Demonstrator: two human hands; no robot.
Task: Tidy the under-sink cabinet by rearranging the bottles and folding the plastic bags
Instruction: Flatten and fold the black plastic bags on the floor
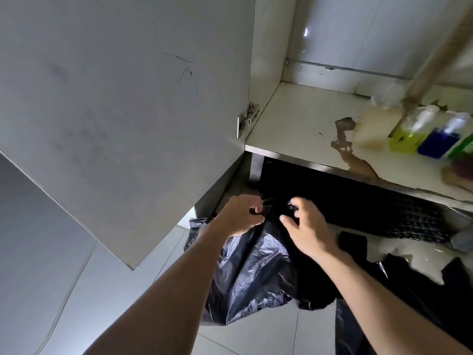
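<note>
A crumpled black plastic bag (252, 275) hangs above the tiled floor in front of the open cabinet. My left hand (239, 216) pinches its top edge, with the fingers curled round the plastic. My right hand (305, 224) is close beside it at the same edge, blurred, its fingertips at the bag; a firm hold does not show. More black bags (414, 285) lie on the floor at the lower right. On the cabinet shelf at the right stand a yellow-liquid bottle (407, 139), a blue-liquid bottle (439, 144) and part of a green one (464, 147).
The open white cabinet door (122, 98) fills the upper left, its lower corner just left of my left forearm. The cabinet floor (302, 126) has peeling laminate. A pale drain pipe (435, 55) slants down over the bottles. A dark gap and a mesh grille (399, 216) lie under the shelf.
</note>
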